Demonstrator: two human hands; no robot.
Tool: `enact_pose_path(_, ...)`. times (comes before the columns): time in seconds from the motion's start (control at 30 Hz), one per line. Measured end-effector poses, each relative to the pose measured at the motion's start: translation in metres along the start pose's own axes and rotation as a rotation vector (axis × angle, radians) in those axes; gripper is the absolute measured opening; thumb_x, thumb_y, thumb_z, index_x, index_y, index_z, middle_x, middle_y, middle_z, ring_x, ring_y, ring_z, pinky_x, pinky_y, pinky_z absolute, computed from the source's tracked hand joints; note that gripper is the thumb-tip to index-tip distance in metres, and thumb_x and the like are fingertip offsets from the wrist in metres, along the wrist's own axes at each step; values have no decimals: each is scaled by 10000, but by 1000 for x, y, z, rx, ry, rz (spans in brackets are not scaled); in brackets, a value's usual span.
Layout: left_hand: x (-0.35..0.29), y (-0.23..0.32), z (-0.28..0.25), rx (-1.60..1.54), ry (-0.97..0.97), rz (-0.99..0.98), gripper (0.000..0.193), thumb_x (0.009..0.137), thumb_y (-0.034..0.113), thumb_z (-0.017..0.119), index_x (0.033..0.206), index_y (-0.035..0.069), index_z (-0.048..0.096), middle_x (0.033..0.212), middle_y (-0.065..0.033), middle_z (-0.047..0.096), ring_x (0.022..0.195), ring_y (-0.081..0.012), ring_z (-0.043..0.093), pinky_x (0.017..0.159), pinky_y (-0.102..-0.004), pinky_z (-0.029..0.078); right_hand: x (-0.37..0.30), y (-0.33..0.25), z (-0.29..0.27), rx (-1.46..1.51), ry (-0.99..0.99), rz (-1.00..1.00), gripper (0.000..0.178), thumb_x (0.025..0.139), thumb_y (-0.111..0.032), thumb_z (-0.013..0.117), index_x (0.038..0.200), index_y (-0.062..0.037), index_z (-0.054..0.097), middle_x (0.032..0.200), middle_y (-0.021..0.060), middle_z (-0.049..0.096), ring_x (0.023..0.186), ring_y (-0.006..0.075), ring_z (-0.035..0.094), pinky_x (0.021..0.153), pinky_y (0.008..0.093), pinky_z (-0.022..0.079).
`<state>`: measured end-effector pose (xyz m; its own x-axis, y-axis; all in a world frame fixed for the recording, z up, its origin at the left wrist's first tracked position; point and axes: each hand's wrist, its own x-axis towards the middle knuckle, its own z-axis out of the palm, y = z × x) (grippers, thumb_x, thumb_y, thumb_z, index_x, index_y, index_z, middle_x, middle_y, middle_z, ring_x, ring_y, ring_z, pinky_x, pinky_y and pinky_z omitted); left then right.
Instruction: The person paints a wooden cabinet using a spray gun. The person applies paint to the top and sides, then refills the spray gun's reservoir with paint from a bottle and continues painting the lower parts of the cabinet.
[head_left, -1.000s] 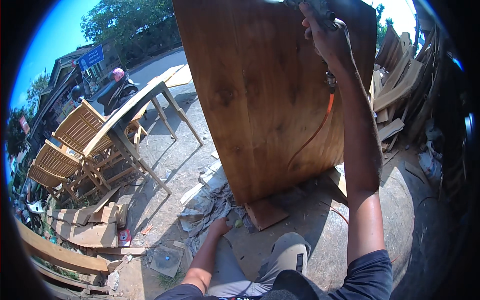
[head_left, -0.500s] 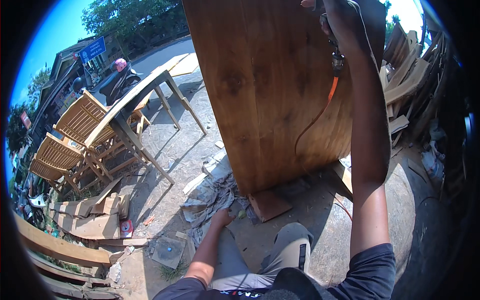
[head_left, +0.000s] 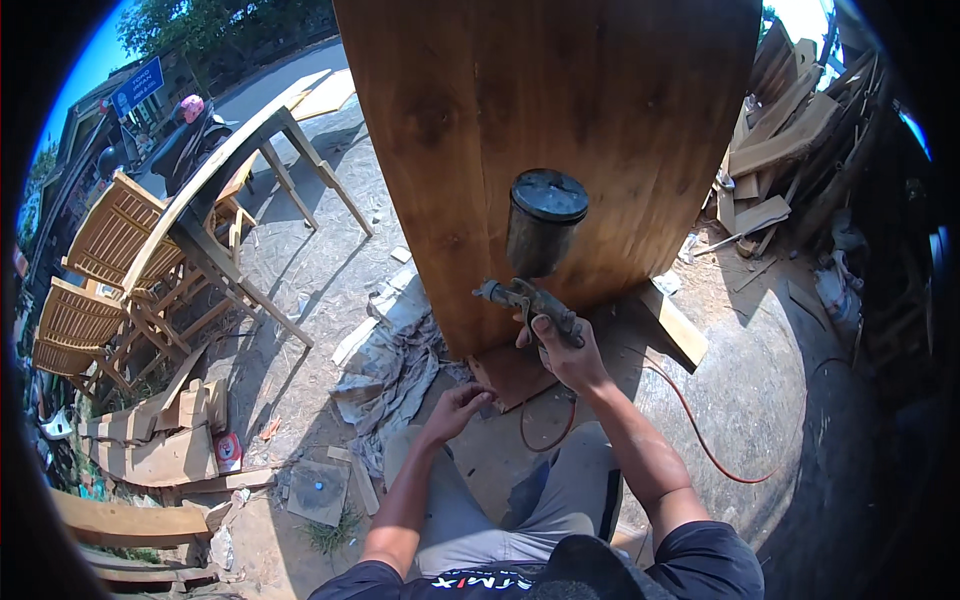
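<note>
My right hand (head_left: 575, 358) is wrapped round the handle of a spray gun (head_left: 530, 300). Its dark lidded cup (head_left: 545, 225) sits on top, and the nozzle points left. Behind the gun stands a large brown wooden panel (head_left: 450, 190), tilted, its lower left corner by a reddish-brown wood block (head_left: 512, 376). A thin red-orange hose (head_left: 690, 402) runs along the ground, and a loop of hose hangs below the gun. Over my left knee hovers my left hand (head_left: 458, 412), fingers loosely bent and apart, with nothing visible in them.
A crumpled stained cloth (head_left: 385, 385) lies left of the panel. Farther left are a long table frame (head_left: 215, 215), slatted wooden chairs (head_left: 110, 235) and flattened cardboard (head_left: 150, 450). Scrap wood (head_left: 780, 150) is piled at the right. A plank (head_left: 675, 325) rests by the panel's lower right.
My right hand has brought the spray gun down from high before the panel to above my lap, cup upright. My left hand has risen slightly to the right. The view has shifted too.
</note>
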<state>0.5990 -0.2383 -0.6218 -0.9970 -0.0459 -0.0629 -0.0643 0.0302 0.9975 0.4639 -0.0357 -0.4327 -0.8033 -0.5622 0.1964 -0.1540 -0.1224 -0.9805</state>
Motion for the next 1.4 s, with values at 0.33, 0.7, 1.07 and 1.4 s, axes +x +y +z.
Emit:
enact_pose_path(0.33,-29,-42,23,-663,13,-39,478,964,163,779,1405,80,614,1293,-43,665,1258,-199,617,1113,-384,474,-18,71,98,-125,-213,122,507,979,-513,733,1052,-13,762,706,38,660,733,90,599,661,316,507)
enact_pose_path(0.7,-46,-49,-15,-655,101,-95,900,775,136,936,1524,128,436,1462,-17,532,1315,-209,577,1108,-397,497,-28,106,139,-65,-233,72,513,969,-516,744,1126,-29,775,785,92,739,765,113,640,709,336,527)
enact_pose_path(1.07,-52,-42,-3,-645,254,-53,820,831,167,898,1513,124,445,1393,-15,561,1268,-196,588,1067,-392,504,-25,100,142,-55,-331,67,472,973,-493,754,1084,-34,772,729,48,704,713,94,608,668,328,519)
enact_pose_path(1.4,-58,-70,-23,-271,223,-105,506,904,111,808,1371,74,615,1369,-43,608,1252,-174,564,1079,-354,468,-28,83,144,-73,-462,55,339,988,-337,772,1077,-11,752,772,30,692,734,79,592,654,309,510)
